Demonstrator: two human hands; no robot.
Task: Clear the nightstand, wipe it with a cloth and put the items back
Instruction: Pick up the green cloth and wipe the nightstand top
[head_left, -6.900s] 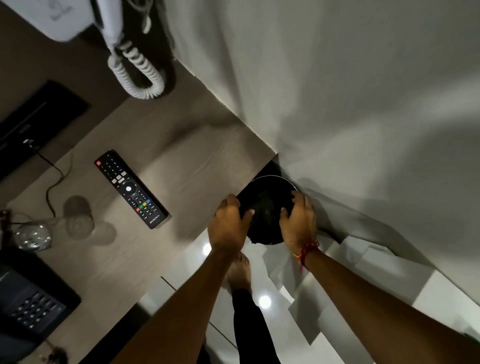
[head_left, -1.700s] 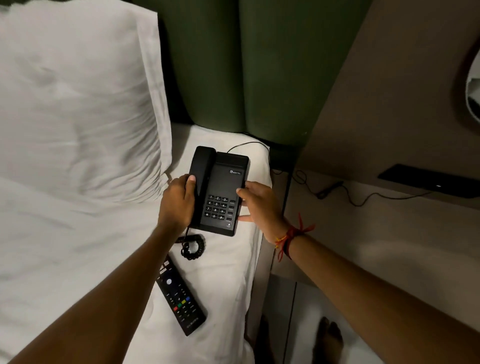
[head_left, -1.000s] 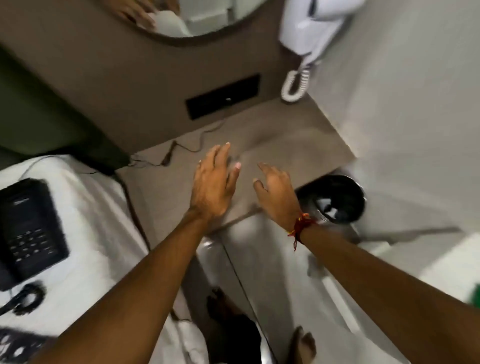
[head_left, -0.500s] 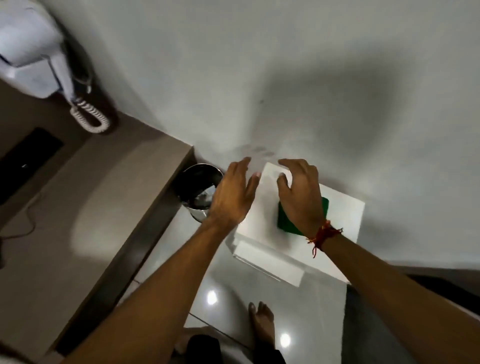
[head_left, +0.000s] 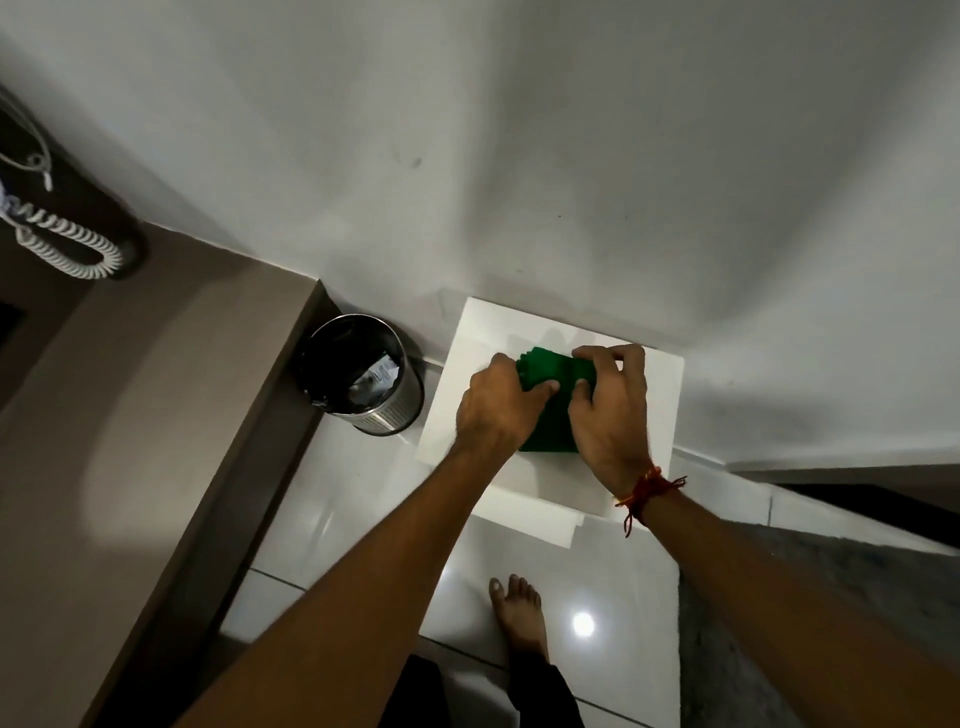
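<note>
Against the matte white wall, a folded green cloth (head_left: 551, 370) is lying on a smooth white block (head_left: 639, 447), and both hands are closing on it: the left hand (head_left: 496, 405) is gripping its near-left edge, the right hand (head_left: 610, 415) is curling over its right side. A round steel bin (head_left: 387, 410) is standing just left, beside the brown tabletop (head_left: 135, 415).

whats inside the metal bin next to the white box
The bin has a dark liner and a crumpled whitish wrapper against its right wall. Anything lower is lost in shadow, so what lies at the bottom cannot be seen.
</note>
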